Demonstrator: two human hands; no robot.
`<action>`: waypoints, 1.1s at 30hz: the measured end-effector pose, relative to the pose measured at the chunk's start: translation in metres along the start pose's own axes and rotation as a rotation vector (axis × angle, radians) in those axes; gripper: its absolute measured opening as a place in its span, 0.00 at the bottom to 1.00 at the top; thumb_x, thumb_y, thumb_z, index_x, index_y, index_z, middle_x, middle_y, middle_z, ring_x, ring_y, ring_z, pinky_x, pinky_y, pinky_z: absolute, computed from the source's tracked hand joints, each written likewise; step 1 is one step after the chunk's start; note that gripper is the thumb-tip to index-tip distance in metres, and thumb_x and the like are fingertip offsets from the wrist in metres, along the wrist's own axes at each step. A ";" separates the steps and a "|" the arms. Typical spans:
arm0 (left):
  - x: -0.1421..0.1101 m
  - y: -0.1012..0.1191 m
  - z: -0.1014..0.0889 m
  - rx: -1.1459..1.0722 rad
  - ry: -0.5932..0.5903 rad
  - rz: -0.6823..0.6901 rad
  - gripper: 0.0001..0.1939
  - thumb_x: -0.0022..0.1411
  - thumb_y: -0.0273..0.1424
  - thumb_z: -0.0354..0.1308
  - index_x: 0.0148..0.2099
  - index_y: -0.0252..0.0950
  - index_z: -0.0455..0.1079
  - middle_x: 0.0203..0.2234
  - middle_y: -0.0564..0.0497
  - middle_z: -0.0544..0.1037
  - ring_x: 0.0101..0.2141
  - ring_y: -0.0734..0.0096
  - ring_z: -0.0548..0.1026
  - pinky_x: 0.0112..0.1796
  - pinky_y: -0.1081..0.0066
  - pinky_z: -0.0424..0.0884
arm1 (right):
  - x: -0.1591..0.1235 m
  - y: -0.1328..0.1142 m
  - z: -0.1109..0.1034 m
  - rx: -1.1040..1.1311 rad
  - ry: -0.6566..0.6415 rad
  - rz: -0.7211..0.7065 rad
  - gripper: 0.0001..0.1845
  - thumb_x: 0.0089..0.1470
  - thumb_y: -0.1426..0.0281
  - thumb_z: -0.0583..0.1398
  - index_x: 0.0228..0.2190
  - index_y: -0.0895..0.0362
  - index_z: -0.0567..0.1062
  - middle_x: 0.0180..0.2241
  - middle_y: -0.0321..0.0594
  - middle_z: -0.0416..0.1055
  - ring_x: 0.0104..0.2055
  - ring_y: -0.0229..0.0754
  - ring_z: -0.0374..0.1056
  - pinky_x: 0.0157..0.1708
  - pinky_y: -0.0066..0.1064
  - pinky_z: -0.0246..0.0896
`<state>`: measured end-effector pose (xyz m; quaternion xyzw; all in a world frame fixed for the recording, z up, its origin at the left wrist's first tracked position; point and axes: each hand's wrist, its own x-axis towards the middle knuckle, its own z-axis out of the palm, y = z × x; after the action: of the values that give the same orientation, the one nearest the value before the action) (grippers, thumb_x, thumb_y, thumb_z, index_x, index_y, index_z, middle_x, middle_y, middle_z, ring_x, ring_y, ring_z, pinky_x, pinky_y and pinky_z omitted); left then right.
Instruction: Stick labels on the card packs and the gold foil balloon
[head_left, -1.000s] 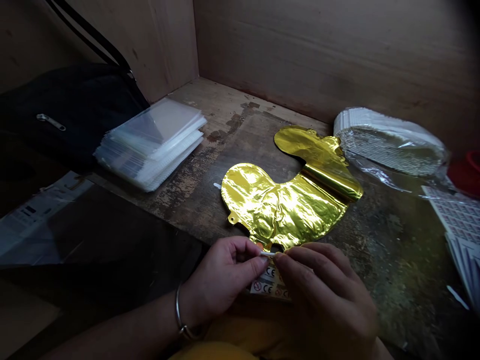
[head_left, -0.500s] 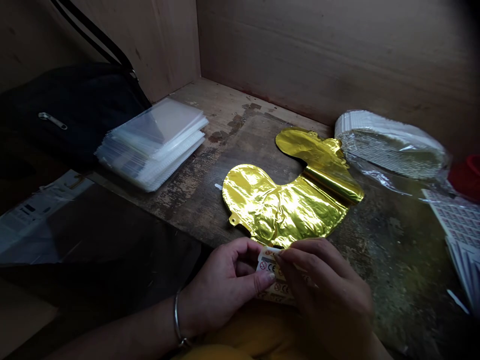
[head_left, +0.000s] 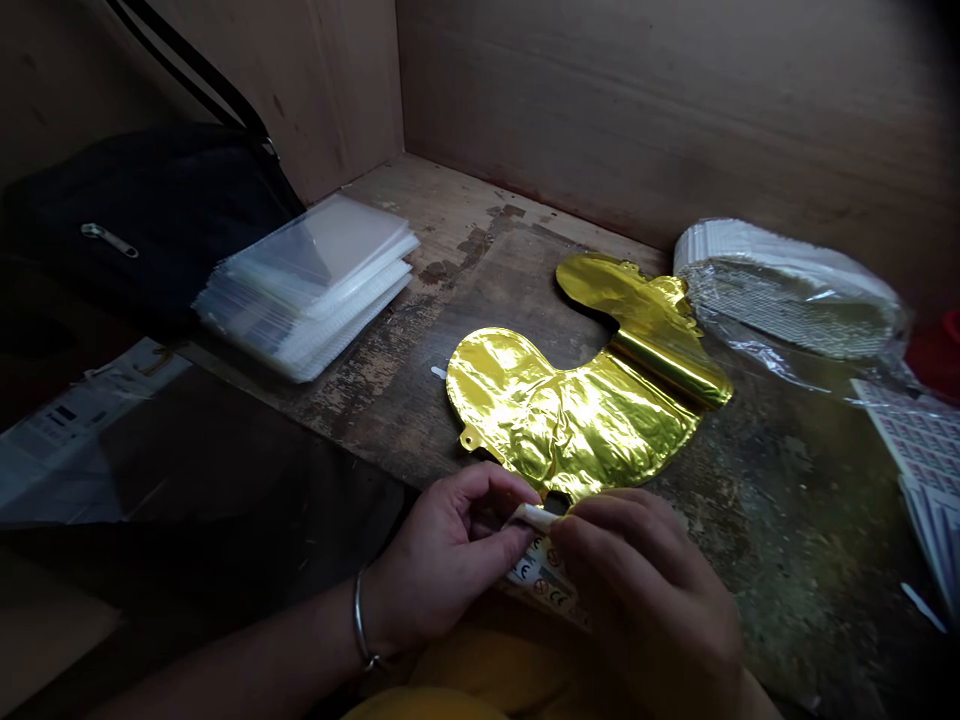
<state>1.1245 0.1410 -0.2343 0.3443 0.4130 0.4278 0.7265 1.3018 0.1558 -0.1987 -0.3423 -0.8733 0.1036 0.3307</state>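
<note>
A flat gold foil balloon (head_left: 577, 405) lies on the worn wooden table (head_left: 750, 520), partly folded at its far right. At its near edge both hands meet over a small white sticker sheet (head_left: 546, 580) printed with CE and warning marks. My left hand (head_left: 446, 560), with a metal bangle on the wrist, pinches the sheet's curled top edge between thumb and fingers. My right hand (head_left: 652, 600) has its fingertips closed on the same edge from the right and covers the rest of the sheet.
A stack of clear plastic sleeves (head_left: 307, 285) sits at the left, with a black zipped bag (head_left: 127, 215) behind it. A plastic-wrapped white stack (head_left: 787, 290) and printed sticker sheets (head_left: 919, 450) lie at the right. Wooden walls close the back and left.
The sticker sheet's top edge has been bent and curled between the fingertips. Both hands have stayed at the balloon's near edge, shifting only slightly.
</note>
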 end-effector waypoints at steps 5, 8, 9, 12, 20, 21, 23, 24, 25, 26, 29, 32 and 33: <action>-0.005 0.004 0.001 0.100 -0.012 0.017 0.14 0.61 0.27 0.58 0.50 0.42 0.70 0.29 0.56 0.69 0.26 0.81 0.65 0.28 0.80 0.64 | -0.005 0.000 -0.001 -0.058 0.030 -0.145 0.12 0.49 0.84 0.61 0.38 0.63 0.75 0.35 0.47 0.74 0.39 0.44 0.66 0.37 0.36 0.64; -0.007 0.007 0.001 0.170 -0.052 0.087 0.13 0.63 0.26 0.55 0.50 0.42 0.71 0.33 0.53 0.72 0.31 0.77 0.68 0.33 0.77 0.65 | 0.000 -0.002 0.000 -0.029 0.053 -0.057 0.11 0.49 0.84 0.61 0.35 0.60 0.75 0.32 0.44 0.74 0.36 0.42 0.66 0.35 0.33 0.65; -0.007 0.007 0.000 0.185 -0.061 0.114 0.12 0.63 0.25 0.54 0.48 0.41 0.72 0.34 0.53 0.73 0.33 0.76 0.69 0.34 0.77 0.66 | 0.002 -0.003 0.001 -0.010 0.056 -0.021 0.11 0.49 0.84 0.60 0.34 0.60 0.75 0.31 0.43 0.73 0.35 0.41 0.65 0.34 0.32 0.64; -0.006 0.007 -0.001 0.177 -0.059 0.136 0.07 0.62 0.23 0.54 0.41 0.37 0.71 0.33 0.53 0.73 0.34 0.75 0.68 0.36 0.76 0.65 | 0.005 -0.006 0.004 0.049 0.044 0.036 0.11 0.49 0.85 0.60 0.33 0.59 0.74 0.30 0.42 0.71 0.33 0.40 0.64 0.33 0.31 0.64; -0.004 0.006 -0.003 0.158 -0.068 0.051 0.03 0.58 0.23 0.57 0.36 0.34 0.67 0.27 0.56 0.68 0.28 0.79 0.63 0.30 0.79 0.61 | -0.008 0.000 0.009 -0.062 -0.017 -0.067 0.11 0.52 0.82 0.60 0.38 0.60 0.72 0.31 0.43 0.72 0.32 0.40 0.65 0.31 0.32 0.63; -0.004 0.006 -0.003 0.128 -0.074 0.001 0.04 0.58 0.25 0.59 0.36 0.34 0.67 0.26 0.57 0.67 0.26 0.80 0.63 0.27 0.79 0.60 | -0.009 0.000 0.009 -0.065 -0.024 -0.069 0.10 0.53 0.81 0.59 0.38 0.59 0.72 0.31 0.43 0.71 0.31 0.40 0.65 0.29 0.32 0.62; -0.005 0.006 -0.004 0.063 -0.096 -0.098 0.08 0.57 0.30 0.61 0.37 0.34 0.66 0.23 0.57 0.66 0.23 0.82 0.62 0.24 0.80 0.58 | -0.009 -0.003 0.009 -0.035 -0.034 -0.047 0.08 0.55 0.81 0.57 0.37 0.58 0.71 0.31 0.42 0.71 0.30 0.38 0.65 0.27 0.30 0.62; -0.005 0.005 -0.004 0.039 -0.107 -0.138 0.10 0.56 0.32 0.63 0.37 0.34 0.66 0.23 0.57 0.66 0.22 0.82 0.62 0.24 0.80 0.58 | -0.008 -0.006 0.009 0.006 -0.040 -0.021 0.08 0.55 0.81 0.57 0.36 0.57 0.71 0.31 0.42 0.71 0.30 0.38 0.66 0.27 0.29 0.63; -0.005 0.005 -0.004 0.031 -0.114 -0.165 0.13 0.55 0.33 0.64 0.38 0.34 0.66 0.23 0.57 0.67 0.23 0.81 0.63 0.25 0.79 0.59 | -0.007 -0.008 0.007 0.057 -0.036 0.020 0.09 0.55 0.81 0.57 0.36 0.57 0.70 0.32 0.41 0.70 0.31 0.37 0.66 0.28 0.28 0.63; -0.005 0.004 -0.005 0.027 -0.120 -0.181 0.15 0.53 0.33 0.66 0.38 0.34 0.65 0.23 0.57 0.68 0.23 0.80 0.65 0.26 0.79 0.60 | -0.005 -0.010 0.006 0.115 -0.015 0.075 0.09 0.55 0.81 0.56 0.36 0.56 0.70 0.32 0.41 0.70 0.32 0.37 0.67 0.29 0.27 0.64; -0.006 0.002 -0.005 0.028 -0.099 -0.141 0.15 0.54 0.31 0.65 0.39 0.35 0.64 0.25 0.56 0.70 0.25 0.79 0.67 0.28 0.78 0.62 | 0.003 -0.010 -0.004 0.217 0.077 0.329 0.06 0.56 0.78 0.56 0.33 0.55 0.69 0.33 0.40 0.69 0.34 0.38 0.68 0.33 0.27 0.65; -0.009 0.007 -0.007 0.150 -0.054 -0.027 0.18 0.57 0.28 0.62 0.49 0.39 0.64 0.29 0.56 0.71 0.30 0.77 0.71 0.33 0.76 0.66 | 0.014 0.005 -0.015 0.197 0.019 0.514 0.04 0.57 0.71 0.58 0.30 0.54 0.70 0.30 0.38 0.69 0.32 0.39 0.67 0.31 0.28 0.63; -0.011 0.010 -0.009 0.257 -0.059 0.005 0.21 0.57 0.27 0.62 0.52 0.41 0.64 0.31 0.56 0.72 0.31 0.76 0.72 0.35 0.75 0.67 | 0.018 0.012 -0.018 0.194 -0.029 0.553 0.05 0.57 0.69 0.58 0.29 0.54 0.71 0.29 0.37 0.70 0.31 0.38 0.67 0.30 0.28 0.62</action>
<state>1.1103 0.1363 -0.2266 0.4479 0.4421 0.3629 0.6872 1.3096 0.1757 -0.1808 -0.5326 -0.7375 0.2777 0.3087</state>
